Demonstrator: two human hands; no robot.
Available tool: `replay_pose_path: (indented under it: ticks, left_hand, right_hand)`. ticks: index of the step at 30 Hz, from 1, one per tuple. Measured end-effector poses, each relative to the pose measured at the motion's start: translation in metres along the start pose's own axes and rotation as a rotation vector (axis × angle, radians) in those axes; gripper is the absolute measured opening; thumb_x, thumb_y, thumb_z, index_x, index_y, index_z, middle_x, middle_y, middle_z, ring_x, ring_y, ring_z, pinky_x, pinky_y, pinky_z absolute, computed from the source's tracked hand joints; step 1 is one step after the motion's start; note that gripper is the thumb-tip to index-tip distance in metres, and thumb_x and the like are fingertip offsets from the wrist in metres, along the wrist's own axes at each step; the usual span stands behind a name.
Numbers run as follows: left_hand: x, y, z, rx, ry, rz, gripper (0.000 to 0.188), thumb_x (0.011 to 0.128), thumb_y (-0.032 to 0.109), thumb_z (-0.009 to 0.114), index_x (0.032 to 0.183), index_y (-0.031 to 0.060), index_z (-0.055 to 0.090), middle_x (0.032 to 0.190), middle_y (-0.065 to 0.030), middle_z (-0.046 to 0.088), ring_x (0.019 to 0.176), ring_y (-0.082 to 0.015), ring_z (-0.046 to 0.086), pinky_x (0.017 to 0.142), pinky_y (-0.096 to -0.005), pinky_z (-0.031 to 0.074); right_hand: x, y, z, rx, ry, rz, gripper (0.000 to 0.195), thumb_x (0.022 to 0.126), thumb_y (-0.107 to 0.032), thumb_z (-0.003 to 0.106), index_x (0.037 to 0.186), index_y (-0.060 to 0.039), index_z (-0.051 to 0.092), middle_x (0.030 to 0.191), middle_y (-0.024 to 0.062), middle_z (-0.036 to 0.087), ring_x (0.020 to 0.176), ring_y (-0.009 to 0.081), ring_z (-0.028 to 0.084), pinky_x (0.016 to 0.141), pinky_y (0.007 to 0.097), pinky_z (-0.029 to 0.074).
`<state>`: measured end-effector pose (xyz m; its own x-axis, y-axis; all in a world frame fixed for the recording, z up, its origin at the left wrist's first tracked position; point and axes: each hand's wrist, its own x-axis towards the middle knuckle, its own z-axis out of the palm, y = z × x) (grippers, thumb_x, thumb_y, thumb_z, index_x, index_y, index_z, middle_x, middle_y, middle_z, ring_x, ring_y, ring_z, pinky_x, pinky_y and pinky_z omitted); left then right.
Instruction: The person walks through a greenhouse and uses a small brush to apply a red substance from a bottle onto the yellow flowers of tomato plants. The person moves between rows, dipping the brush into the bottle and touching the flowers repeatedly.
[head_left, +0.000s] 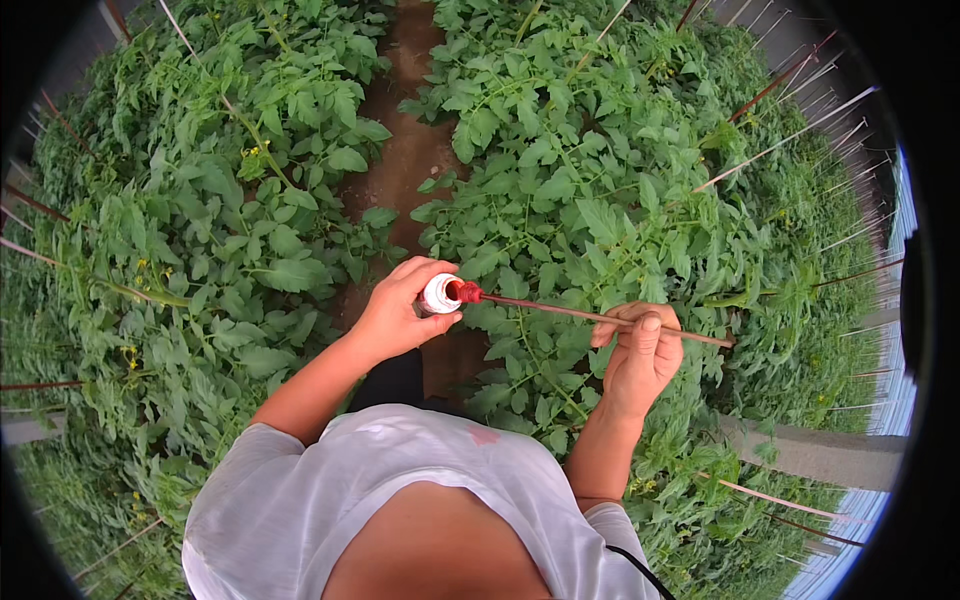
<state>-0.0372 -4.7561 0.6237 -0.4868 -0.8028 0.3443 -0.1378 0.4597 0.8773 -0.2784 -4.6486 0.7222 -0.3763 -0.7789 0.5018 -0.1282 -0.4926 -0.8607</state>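
My left hand (409, 304) grips a small white bottle (437, 295), its uncapped mouth turned to the right. Red staining shows around the bottle's opening. In my right hand (641, 349) is a thin brown stick (555, 306), pinched between thumb and fingers near its right end. The stick's left end carries a red, wet-looking tip (469, 292), right at the bottle's mouth. Whether the tip touches the rim, I cannot tell. Both hands are above the tomato plants' leaves.
Dense tomato plants (285, 270) with small yellow flowers (250, 152) grow on both sides of a narrow dirt path (412, 150). Support strings (784, 142) run up from the stems. A grey concrete-like post (817, 450) slants in at the right.
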Motion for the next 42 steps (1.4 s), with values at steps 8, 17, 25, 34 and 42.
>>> replay_pose_path:
  ticks: [8,17,25,34,42]
  left_hand:
    - [0.160,-0.078,-0.116,0.096,0.048,0.001,0.056,0.069,0.011,0.082,0.120,0.0050,0.061,0.111,-0.0107,0.063,0.101,-0.0258,0.063,0.090,-0.0346,0.050]
    - [0.334,-0.160,-0.208,0.134,0.195,0.007,0.056,0.068,0.009,0.082,0.120,0.0040,0.061,0.110,-0.0107,0.063,0.100,-0.0250,0.063,0.088,-0.0338,0.050]
    - [0.520,-0.236,-0.296,0.193,0.197,0.040,0.056,0.069,0.011,0.082,0.121,0.0040,0.060,0.108,-0.0100,0.063,0.097,-0.0243,0.063,0.086,-0.0336,0.051]
    - [0.704,-0.309,-0.408,0.186,0.249,-0.027,0.057,0.071,0.011,0.083,0.122,0.0041,0.060,0.112,-0.0105,0.063,0.099,-0.0238,0.063,0.086,-0.0331,0.051]
    - [0.897,-0.421,-0.512,0.176,0.349,0.007,0.057,0.071,0.008,0.082,0.123,0.0058,0.061,0.110,-0.0081,0.062,0.097,-0.0211,0.063,0.085,-0.0303,0.051]
  right_hand:
    - [0.183,0.093,0.106,0.056,-0.091,0.019,0.023,0.101,-0.021,0.052,0.094,0.0005,0.054,0.074,0.0148,0.065,0.061,0.0187,0.062,0.055,0.0283,0.050]
    - [0.371,0.183,0.205,0.084,-0.146,-0.022,0.021,0.101,-0.019,0.052,0.093,0.0002,0.055,0.075,0.0151,0.065,0.058,0.0171,0.060,0.054,0.0270,0.050]
    - [0.553,0.270,0.290,0.074,-0.196,-0.070,0.019,0.102,-0.017,0.050,0.094,-0.0007,0.056,0.074,0.0138,0.065,0.059,0.0153,0.059,0.053,0.0253,0.049]
    - [0.755,0.353,0.401,0.070,-0.232,-0.019,0.024,0.102,-0.021,0.051,0.091,0.0000,0.055,0.072,0.0132,0.064,0.059,0.0163,0.060,0.054,0.0265,0.048]
    - [0.953,0.462,0.516,0.046,-0.253,-0.086,0.023,0.102,-0.020,0.050,0.093,-0.0001,0.055,0.073,0.0145,0.064,0.059,0.0169,0.059,0.054,0.0273,0.048]
